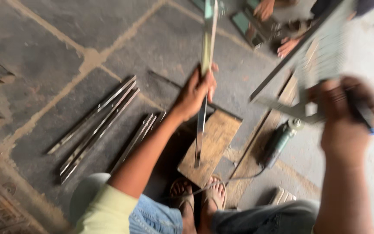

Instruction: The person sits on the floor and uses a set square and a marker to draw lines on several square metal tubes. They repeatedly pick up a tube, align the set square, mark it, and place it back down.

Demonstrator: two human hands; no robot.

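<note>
My left hand [195,92] grips a long flat metal bar [204,78] that stands nearly upright, its lower end resting on a wooden board [215,145] in front of my sandalled feet [200,199]. My right hand [347,117], blurred by motion, holds a dark pen-like marker [364,115] and a metal square ruler [321,60] raised at the right.
Several metal strips [96,125] lie on the stone floor at the left, more [141,134] beside my arm. An angle grinder [280,141] with its cord lies on a plank at the right. Another person's hands and feet [282,26] show at the top.
</note>
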